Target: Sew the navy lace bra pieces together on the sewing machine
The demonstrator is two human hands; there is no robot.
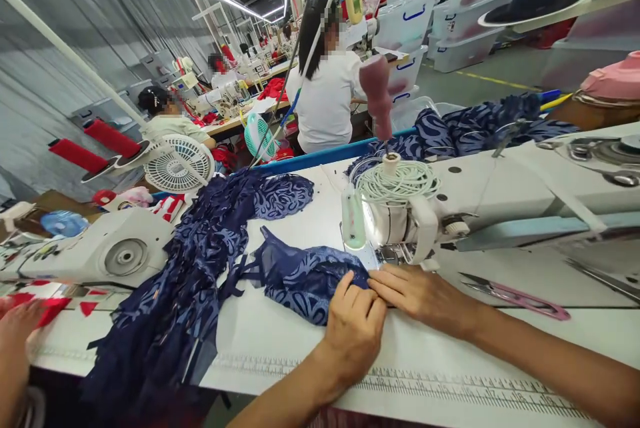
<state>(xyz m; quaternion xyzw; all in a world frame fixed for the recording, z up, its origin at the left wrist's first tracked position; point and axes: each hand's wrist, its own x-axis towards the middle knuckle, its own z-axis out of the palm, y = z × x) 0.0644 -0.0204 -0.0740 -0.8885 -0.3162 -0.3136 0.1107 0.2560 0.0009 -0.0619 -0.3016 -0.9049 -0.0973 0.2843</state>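
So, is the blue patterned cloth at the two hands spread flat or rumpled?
Rumpled: the cloth shows creases and raised folds, with its right end at the left hand and right hand.

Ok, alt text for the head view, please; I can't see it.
The left hand holds patterned navy fabric by a white sewing machine, the right hand at the fabric's edge. A navy fabric heap lies left, pink-handled snips right.

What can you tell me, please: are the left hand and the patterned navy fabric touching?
Touching: the head view shows the left hand with curled fingers on the patterned navy fabric, no gap.
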